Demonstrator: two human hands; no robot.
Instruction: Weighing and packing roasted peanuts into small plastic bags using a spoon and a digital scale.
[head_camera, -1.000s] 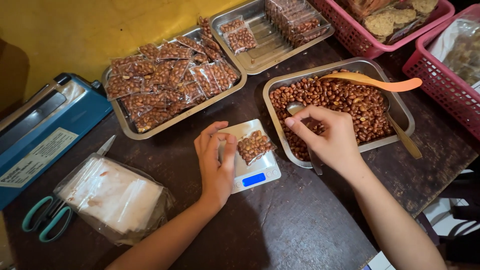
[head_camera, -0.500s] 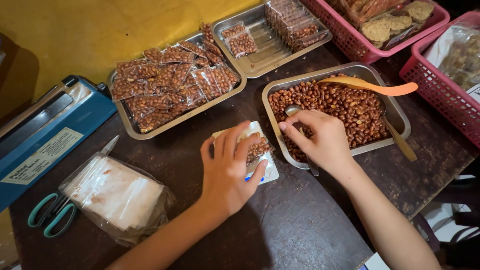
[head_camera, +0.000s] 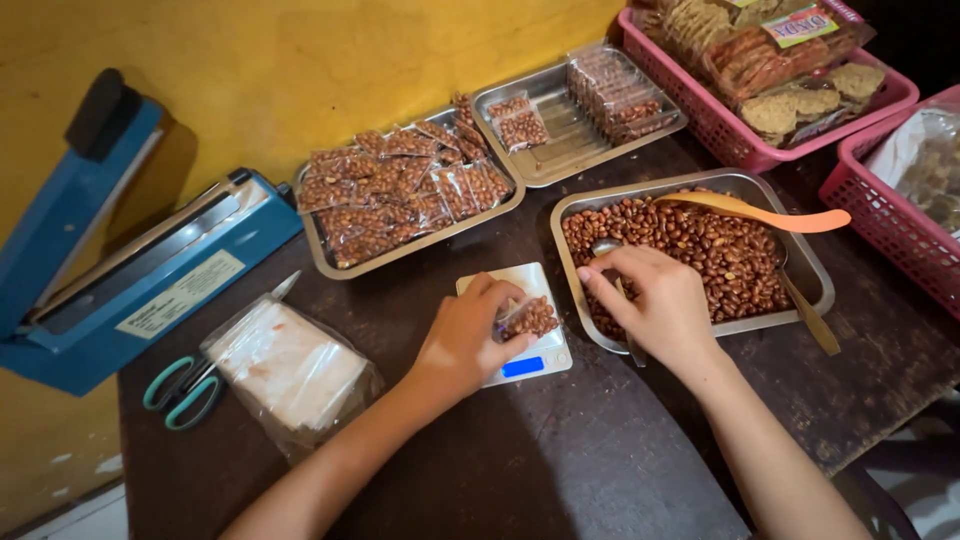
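Peanut bag (head_camera: 530, 318) is sitting on the small white scale (head_camera: 520, 345), near the middle of the dark wooden table (head_camera: 560, 470). Left hand (head_camera: 465, 340) is lying over the scale's left half, fingers curled onto the bag; can't tell if it's actually pinched or just touched. Right hand (head_camera: 655, 305) is hovering over the near-left corner of the steel peanut tray (head_camera: 815, 275), fingers pinched together on a metal spoon handle (head_camera: 628, 335); spoon bowl is sitting in the nuts.

An orange spatula (head_camera: 770, 213) and a wooden spoon (head_camera: 808, 315) are lying across that tray.

Surface: worn dark planks, tabletop pushed against a yellow wall (head_camera: 300, 70). Behind the scale, a tray of filled packets (head_camera: 400, 195), then a second tray (head_camera: 575, 115) holding fewer packets. Far right, two pink baskets (head_camera: 730, 140) holding wrapped snacks. Far left, a blue heat sealer (head_camera: 130, 270), arm raised. Just beside it, a stack of empty plastic bags (head_camera: 290, 365) and teal-handled scissors (head_camera: 185, 385), partly tucked under the stack.
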